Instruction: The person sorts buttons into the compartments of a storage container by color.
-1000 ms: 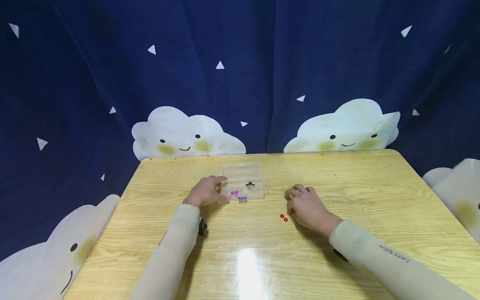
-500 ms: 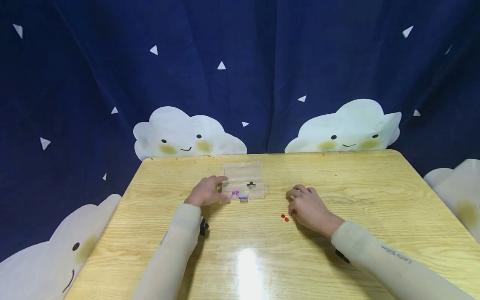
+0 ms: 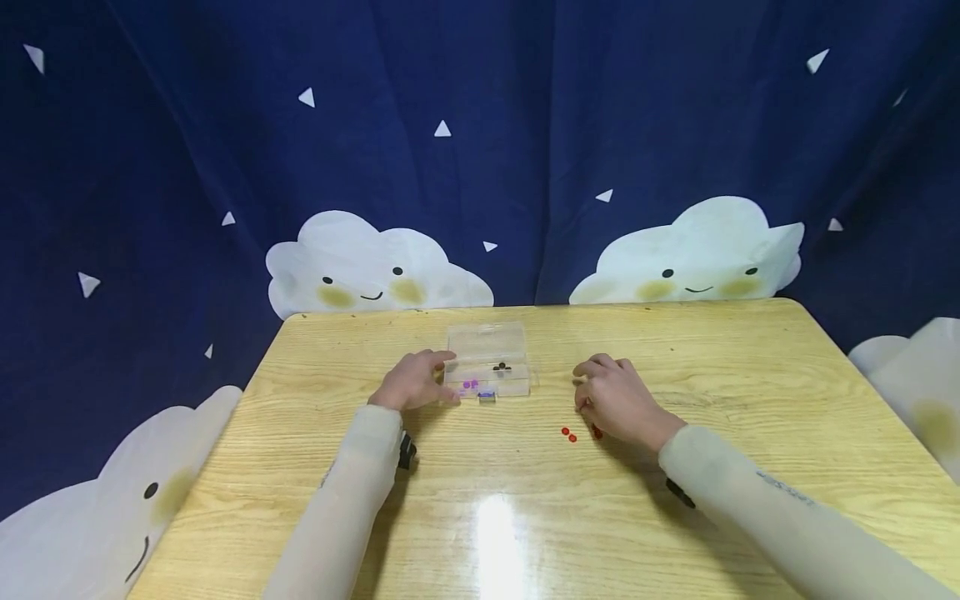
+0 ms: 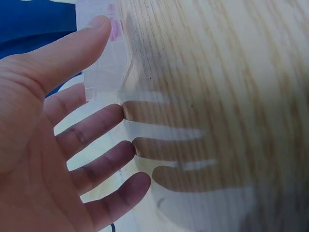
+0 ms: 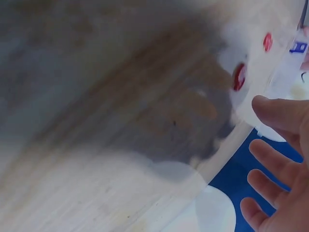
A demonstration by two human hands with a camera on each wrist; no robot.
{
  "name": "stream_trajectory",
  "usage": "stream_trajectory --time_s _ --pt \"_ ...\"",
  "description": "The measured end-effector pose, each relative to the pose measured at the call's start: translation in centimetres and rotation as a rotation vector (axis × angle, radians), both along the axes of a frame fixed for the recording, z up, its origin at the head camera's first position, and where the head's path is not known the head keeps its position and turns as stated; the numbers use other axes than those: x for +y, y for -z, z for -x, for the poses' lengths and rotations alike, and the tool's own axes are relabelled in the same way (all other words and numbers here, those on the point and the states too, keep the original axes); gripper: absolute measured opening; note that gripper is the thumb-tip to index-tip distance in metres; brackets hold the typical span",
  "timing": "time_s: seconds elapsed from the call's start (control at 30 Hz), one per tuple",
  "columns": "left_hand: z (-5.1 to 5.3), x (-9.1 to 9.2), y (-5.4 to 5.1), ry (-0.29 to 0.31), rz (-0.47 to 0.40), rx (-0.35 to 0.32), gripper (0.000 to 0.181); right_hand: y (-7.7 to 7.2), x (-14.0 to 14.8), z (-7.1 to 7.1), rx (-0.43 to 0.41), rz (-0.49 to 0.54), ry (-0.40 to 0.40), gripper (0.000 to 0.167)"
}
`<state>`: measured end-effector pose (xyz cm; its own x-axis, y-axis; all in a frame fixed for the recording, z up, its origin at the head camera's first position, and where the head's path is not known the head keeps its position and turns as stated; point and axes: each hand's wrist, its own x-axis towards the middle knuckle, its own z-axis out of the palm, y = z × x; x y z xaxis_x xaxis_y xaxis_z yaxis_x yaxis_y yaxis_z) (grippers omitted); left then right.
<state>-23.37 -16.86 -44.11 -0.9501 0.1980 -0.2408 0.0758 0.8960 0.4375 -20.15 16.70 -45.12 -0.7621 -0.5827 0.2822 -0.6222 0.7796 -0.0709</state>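
My left hand holds the left end of a clear plastic box, thumb at the front edge and index finger further back. The box lid is tipped back. Purple pieces lie in its front left part and black pieces further back. To the right, my right hand is just above the table, fingers loosely bent and thumb apart from them, holding nothing visible. Beneath it lies a small red round piece, partly covered. Two more red round pieces lie to its left; a red piece also shows in the right wrist view.
A blue-marked latch sticks out at the box's front. The wooden table ends at a dark blue curtain with printed clouds. Glare falls on the table's front middle.
My right hand has lifted slightly and its thumb has moved off a red piece, which now shows on the table under the hand. The left hand and box stay put.
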Motion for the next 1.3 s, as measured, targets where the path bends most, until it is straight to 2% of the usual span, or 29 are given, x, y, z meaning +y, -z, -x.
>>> stream_trajectory --time_s 0.2,0.43,0.8,0.93,1.3 --pt "-0.2 -0.1 -0.2 -0.011 -0.005 -0.006 0.081 -0.6 -0.5 1.9 -0.056 0.049 0.05 0.009" --pt "-0.2 0.1 -0.2 -0.009 -0.02 -0.017 0.082 -1.0 -0.7 4.2 -0.089 0.056 0.129 0.002" --pt "0.1 0.1 0.1 -0.027 -0.008 -0.013 0.082 -0.6 -0.4 7.0 -0.121 0.102 0.27 0.015" --pt "0.0 0.0 0.0 -0.023 -0.012 -0.011 0.082 -0.8 -1.0 7.3 -0.123 0.118 0.294 0.015" --pt "-0.2 0.0 0.1 -0.015 -0.008 0.006 0.081 -0.5 -2.2 6.9 -0.158 0.121 0.338 0.016"
